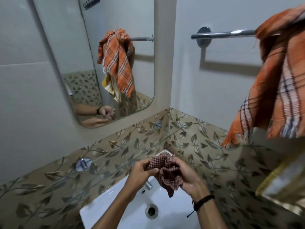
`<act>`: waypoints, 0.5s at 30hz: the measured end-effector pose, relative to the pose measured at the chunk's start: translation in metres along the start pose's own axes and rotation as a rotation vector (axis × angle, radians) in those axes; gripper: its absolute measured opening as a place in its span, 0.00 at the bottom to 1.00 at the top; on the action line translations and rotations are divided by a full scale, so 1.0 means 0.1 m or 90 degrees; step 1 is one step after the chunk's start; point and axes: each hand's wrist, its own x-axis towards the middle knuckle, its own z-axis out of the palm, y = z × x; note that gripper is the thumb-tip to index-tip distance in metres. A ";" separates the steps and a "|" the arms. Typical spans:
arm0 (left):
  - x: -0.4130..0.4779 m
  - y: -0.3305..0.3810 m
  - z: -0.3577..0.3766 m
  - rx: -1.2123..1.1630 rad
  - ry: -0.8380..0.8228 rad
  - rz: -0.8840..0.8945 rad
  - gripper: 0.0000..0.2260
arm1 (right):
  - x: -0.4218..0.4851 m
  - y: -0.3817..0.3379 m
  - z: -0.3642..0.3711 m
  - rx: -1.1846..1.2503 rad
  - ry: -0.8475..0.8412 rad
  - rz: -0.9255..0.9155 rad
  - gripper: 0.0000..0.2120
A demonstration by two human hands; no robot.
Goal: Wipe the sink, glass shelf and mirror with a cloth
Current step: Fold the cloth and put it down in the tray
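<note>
A crumpled red-and-white checked cloth (166,172) hangs between both my hands, above the white sink (105,207). My left hand (142,169) pinches its upper left edge. My right hand (186,176) grips the bunched right side; a dark cord bracelet is on that wrist. The sink's drain (151,211) and part of the chrome tap (148,185) show below the cloth. A clear glass shelf (115,156) runs along the leaf-patterned tiles on chrome brackets (83,164). The rounded mirror (82,47) hangs on the wall above, reflecting my hands and a towel.
An orange plaid towel (277,90) hangs from a chrome towel bar (222,34) on the right wall, reaching down near the shelf's height. A yellow-edged object (283,184) sits at the right edge. The sink stands in a tiled corner.
</note>
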 end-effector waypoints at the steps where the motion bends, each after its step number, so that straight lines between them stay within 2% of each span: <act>1: 0.01 0.02 0.07 0.019 -0.013 0.011 0.08 | -0.05 -0.01 -0.06 -0.006 0.002 -0.006 0.15; 6: 0.07 0.00 0.39 0.036 -0.038 0.021 0.06 | -0.32 -0.04 -0.42 -0.053 0.030 -0.089 0.14; 10: 0.03 -0.10 0.60 0.025 -0.071 0.005 0.10 | -0.51 0.07 -0.71 -0.192 0.038 -0.168 0.20; 13: -0.08 -0.16 0.75 0.027 -0.110 -0.009 0.09 | -0.67 0.22 -0.84 -0.289 0.024 -0.181 0.28; 15: -0.21 -0.18 0.84 0.025 -0.145 -0.011 0.09 | -0.77 0.36 -0.94 -0.337 0.061 -0.186 0.27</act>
